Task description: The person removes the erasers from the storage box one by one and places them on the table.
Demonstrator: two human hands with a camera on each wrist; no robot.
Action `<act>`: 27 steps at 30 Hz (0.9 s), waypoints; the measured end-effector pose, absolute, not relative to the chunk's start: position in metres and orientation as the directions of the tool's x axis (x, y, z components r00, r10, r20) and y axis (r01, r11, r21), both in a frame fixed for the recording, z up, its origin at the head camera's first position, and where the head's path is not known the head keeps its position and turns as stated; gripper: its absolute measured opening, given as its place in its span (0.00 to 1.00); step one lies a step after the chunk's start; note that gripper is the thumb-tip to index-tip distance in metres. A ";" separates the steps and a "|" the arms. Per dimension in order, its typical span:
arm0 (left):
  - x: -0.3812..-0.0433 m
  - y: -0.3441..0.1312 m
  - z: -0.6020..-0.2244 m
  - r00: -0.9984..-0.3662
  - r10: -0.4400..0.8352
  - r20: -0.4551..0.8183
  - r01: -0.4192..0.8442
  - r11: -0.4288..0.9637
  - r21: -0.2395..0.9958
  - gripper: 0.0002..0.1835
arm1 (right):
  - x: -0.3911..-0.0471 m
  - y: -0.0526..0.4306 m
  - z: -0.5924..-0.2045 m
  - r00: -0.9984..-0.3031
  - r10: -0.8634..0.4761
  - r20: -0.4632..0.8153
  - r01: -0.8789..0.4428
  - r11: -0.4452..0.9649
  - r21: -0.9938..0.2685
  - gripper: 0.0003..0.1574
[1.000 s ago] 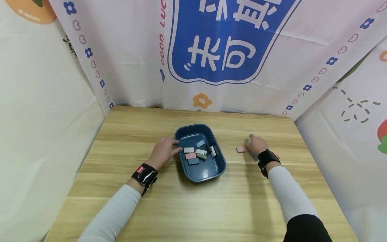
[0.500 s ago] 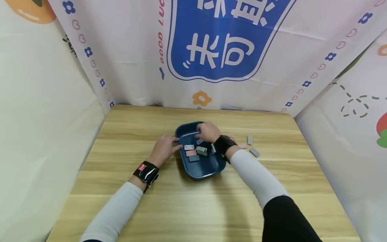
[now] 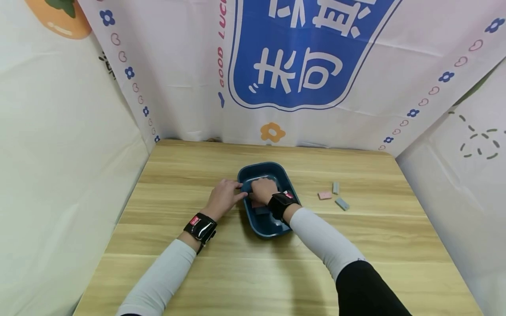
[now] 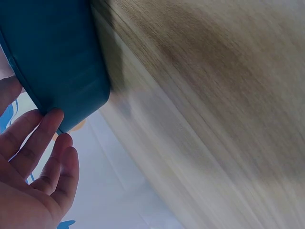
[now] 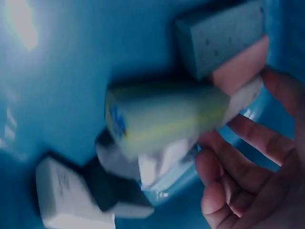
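A dark blue plastic tub stands on the table, holding several small blocks that look like erasers. My left hand is at its left side, thumb and index finger apart, fingertips resting on the rim. My right hand reaches down inside and covers most of the contents in the head view. Seen from the right wrist, its thumb and index finger are at either end of a white eraser. Beside that lie a pink eraser, a grey-blue eraser and a blurred yellow-green eraser.
Right of the tub, a pink eraser and two grey-blue erasers lie on the wooden table. Inside the tub is another white block, lying against a dark one. Printed white cloth hangs behind the table.
My right hand has come from the erasers on the right into the tub, then farther down and left within it. The left hand stays at the rim; the head view has shifted slightly.
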State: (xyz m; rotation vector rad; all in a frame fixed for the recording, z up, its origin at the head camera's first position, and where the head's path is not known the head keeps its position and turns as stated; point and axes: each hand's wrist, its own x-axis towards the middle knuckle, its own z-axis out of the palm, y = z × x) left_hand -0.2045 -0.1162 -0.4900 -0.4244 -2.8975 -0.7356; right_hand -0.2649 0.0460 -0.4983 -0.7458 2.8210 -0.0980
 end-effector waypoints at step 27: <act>-0.203 -0.119 -0.491 -0.945 0.256 0.205 0.322 0.842 0.433 0.21 | -0.299 0.237 -0.500 -0.971 -0.115 -0.208 -0.090 0.988 -0.124 0.18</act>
